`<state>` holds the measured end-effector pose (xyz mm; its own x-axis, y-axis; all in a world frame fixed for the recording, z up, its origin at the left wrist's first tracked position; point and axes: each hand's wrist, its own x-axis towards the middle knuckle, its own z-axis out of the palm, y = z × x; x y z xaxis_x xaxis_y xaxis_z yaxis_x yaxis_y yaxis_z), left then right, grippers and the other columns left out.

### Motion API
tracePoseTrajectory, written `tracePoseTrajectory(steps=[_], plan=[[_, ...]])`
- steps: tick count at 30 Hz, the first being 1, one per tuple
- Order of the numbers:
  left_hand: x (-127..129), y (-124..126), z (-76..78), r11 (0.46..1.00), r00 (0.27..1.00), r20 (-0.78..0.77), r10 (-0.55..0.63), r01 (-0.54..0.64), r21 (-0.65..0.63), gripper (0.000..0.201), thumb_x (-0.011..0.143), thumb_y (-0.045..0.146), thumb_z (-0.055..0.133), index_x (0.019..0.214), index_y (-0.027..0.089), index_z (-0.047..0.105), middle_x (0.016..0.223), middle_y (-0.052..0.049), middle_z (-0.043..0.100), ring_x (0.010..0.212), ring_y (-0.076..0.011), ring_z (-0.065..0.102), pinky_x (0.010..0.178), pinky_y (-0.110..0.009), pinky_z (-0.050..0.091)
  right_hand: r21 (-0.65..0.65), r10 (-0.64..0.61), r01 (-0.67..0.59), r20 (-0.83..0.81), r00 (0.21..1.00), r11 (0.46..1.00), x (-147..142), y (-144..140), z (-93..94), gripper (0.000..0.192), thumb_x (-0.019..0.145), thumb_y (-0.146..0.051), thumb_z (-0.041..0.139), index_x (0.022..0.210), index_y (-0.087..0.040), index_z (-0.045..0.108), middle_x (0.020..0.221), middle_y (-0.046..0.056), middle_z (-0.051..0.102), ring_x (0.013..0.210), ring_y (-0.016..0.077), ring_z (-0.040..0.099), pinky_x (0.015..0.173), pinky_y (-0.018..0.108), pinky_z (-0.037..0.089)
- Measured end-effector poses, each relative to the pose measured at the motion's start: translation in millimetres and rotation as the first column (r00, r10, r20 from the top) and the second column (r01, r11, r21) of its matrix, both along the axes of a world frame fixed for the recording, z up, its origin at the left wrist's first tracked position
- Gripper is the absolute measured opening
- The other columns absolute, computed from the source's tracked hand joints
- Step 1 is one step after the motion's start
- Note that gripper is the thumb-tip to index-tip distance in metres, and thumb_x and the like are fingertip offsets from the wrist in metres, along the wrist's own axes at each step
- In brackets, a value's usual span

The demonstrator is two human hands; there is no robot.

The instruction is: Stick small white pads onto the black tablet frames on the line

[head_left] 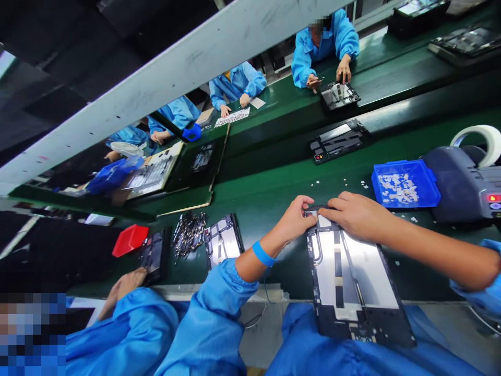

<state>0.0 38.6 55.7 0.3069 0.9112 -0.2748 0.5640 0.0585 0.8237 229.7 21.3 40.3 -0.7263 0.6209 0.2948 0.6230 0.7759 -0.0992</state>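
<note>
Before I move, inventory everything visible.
Near device: one, black and silver, lower right
Other devices: several, black and silver, around green bench
Tray: one, blue, right
Pieces: many, white, in and around tray
Machine: one, grey, right of tray
Tape roll: one, white, at machine
Bin: one, red, left
Parts: many, dark, piled right of bin
Beam: one, white, upper left
Workers: at least five, in blue, across and left
Left hand: one, bare, blue wristband, device's far edge
Right hand: one, bare, device's far edge

blue sleeves [214, 308], brighter blue wristband [263, 254]
</note>
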Motion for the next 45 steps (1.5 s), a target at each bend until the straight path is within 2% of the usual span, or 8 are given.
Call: tracePoseTrajectory(steps=[4,7,14,22,29,34,38,45], plan=[[-19,-31,0.3,0.991,0.996,-0.027,0.086,-0.083,0.101,0.065,0.091,0.023,0.066,0.151,0.019,0.043,0.127,-0.01,0.052,0.101,-0.0173,0.055,0.094,-0.035,0.05,-0.065,-0.255,0.248,-0.179,0.95,0.967,30,-24,7.0,0.041,0.106,-0.021,0.04,0.133,-0.015,0.071,0.125,0.017,0.073,0.107,0.0306,0.067,0.093,0.046,0.052],[-34,-74,-1.0,0.997,0.998,-0.052,0.023,-0.019,0.081,0.065,0.098,0.032,0.058,0.158,0.019,0.037,0.129,-0.012,0.052,0.108,-0.0221,0.056,0.101,-0.042,0.051,-0.276,-0.569,0.518,-0.154,0.808,0.81,59,-71,2.9,0.044,0.107,-0.041,0.043,0.127,-0.017,0.074,0.119,0.018,0.077,0.106,0.0373,0.073,0.09,0.054,0.058],[-27,-135,2.4,0.98,0.998,0.044,-0.048,0.038,0.195,0.072,0.104,0.036,0.049,0.17,0.021,0.021,0.161,-0.017,0.044,0.153,-0.0305,0.036,0.13,-0.052,0.031,-0.579,-0.451,0.254,-0.224,0.864,0.774,32,-135,37.0,0.05,0.103,-0.048,0.052,0.147,-0.027,0.058,0.102,0.008,0.08,0.075,0.0259,0.075,0.062,0.038,0.062],[-188,-97,23.0,0.782,0.786,0.069,0.614,-0.618,0.086,0.074,0.09,0.053,0.061,0.156,0.021,0.052,0.15,-0.008,0.065,0.145,-0.0291,0.053,0.122,-0.041,0.045,-0.642,-0.432,0.186,-0.25,0.866,0.744,11,-36,50.8,0.053,0.102,-0.045,0.05,0.147,-0.02,0.063,0.094,0.005,0.079,0.073,0.0208,0.071,0.065,0.033,0.057],[-310,-92,-7.0,0.723,0.666,-0.299,0.684,-0.672,0.158,0.073,0.083,0.041,0.064,0.149,0.011,0.055,0.137,-0.015,0.07,0.138,-0.0332,0.057,0.116,-0.044,0.046,-0.461,-0.396,0.341,-0.025,0.918,0.819,24,31,5.8,0.042,0.097,-0.032,0.053,0.127,-0.015,0.076,0.111,0.013,0.079,0.099,0.0282,0.075,0.088,0.041,0.058],[-247,-95,0.7,0.801,0.621,-0.548,0.56,-0.24,0.548,0.055,0.094,0.036,0.057,0.142,0.01,0.062,0.13,-0.023,0.066,0.126,-0.0397,0.059,0.112,-0.058,0.043,-0.301,-0.208,0.209,0.036,0.978,0.931,-3,17,10.9,0.036,0.096,-0.023,0.053,0.121,-0.018,0.079,0.109,0.013,0.077,0.099,0.0278,0.071,0.095,0.045,0.053],[-124,-79,17.0,0.837,0.892,-0.446,0.069,0.191,0.513,0.038,0.103,0.028,0.047,0.133,0.025,0.07,0.106,-0.011,0.069,0.103,-0.0266,0.064,0.097,-0.042,0.052,-0.238,-0.228,0.225,0.013,0.974,0.945,-12,10,12.2,0.035,0.099,-0.02,0.05,0.117,-0.019,0.08,0.104,0.011,0.076,0.092,0.025,0.068,0.09,0.041,0.052],[-5,-12,14.4,0.743,0.791,-0.517,-0.327,0.553,0.377,0.04,0.104,0.022,0.05,0.137,0.033,0.069,0.101,-0.005,0.057,0.088,-0.0203,0.054,0.082,-0.03,0.048,-0.333,-0.323,0.277,-0.091,0.942,0.901,2,-3,14.8,0.036,0.101,-0.021,0.048,0.12,-0.02,0.079,0.108,0.011,0.076,0.1,0.0256,0.069,0.091,0.039,0.052]])
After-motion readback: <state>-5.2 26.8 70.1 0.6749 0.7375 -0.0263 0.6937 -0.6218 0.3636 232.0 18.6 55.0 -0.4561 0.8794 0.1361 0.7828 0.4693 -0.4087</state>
